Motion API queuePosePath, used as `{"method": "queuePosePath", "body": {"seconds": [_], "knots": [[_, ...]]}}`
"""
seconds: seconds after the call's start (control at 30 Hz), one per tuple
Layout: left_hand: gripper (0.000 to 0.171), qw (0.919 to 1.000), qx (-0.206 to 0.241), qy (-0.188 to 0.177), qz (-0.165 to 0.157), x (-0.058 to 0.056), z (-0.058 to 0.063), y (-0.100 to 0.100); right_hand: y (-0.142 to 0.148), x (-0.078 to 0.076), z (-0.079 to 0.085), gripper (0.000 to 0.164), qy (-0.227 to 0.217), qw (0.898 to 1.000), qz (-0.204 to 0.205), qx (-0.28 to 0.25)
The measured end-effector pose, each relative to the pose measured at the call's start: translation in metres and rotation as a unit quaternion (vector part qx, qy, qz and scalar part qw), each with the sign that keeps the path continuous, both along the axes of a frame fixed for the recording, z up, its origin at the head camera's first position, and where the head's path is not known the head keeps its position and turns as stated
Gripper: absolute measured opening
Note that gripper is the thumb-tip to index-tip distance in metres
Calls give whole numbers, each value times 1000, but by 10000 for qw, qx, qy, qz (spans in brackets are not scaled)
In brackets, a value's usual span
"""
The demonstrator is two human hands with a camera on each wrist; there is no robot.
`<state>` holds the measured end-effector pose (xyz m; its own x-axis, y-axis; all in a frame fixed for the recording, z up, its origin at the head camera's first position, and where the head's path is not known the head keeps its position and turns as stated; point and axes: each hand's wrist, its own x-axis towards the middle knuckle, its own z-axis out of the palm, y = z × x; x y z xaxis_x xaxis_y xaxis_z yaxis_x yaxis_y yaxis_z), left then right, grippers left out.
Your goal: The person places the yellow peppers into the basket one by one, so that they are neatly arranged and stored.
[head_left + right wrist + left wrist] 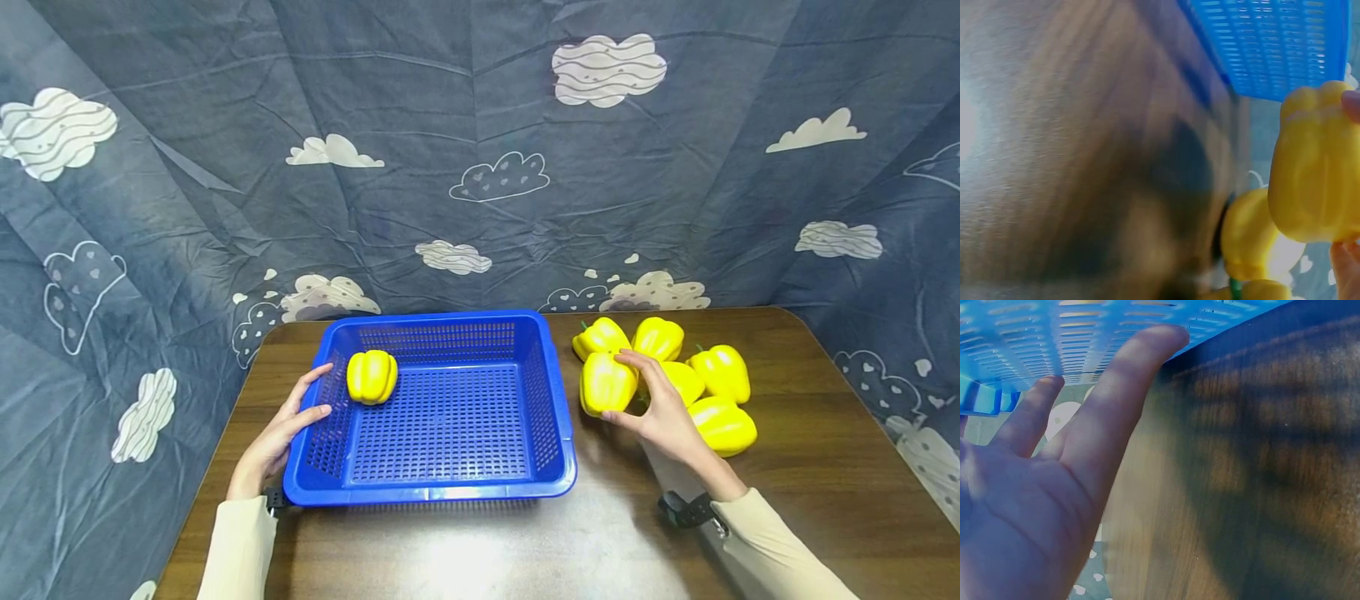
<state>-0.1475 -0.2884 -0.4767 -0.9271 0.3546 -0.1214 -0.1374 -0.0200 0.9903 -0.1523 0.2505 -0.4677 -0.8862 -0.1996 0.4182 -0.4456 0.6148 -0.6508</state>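
My right hand [663,417] pinches a yellow bell pepper [607,385] between the thumb and fingers, beside the other peppers. In the right wrist view this bell pepper [1316,169] fills the right side, with fingertips at both its ends. My left hand [279,433] rests at the left side of a blue plastic basket [431,495], its thumb and fingers extended and spread at the rim. The left wrist view has those straight fingers [1107,419] against the slotted wall. One yellow bell pepper [372,377] lies inside the basket, near the left wall.
Several more yellow bell peppers [722,373] lie grouped on the right part of the brown wooden table [817,467], behind and beside my right hand. A dark blue cloth [495,100] with white clouds hangs behind the table.
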Motion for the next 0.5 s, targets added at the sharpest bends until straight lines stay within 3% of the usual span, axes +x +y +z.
{"method": "queuePosePath", "body": {"seconds": [0.5], "knots": [[60, 10000, 4, -59, 20, -1, 0, -1, -13, -13, 35, 83, -175, 9995, 212, -174]]}}
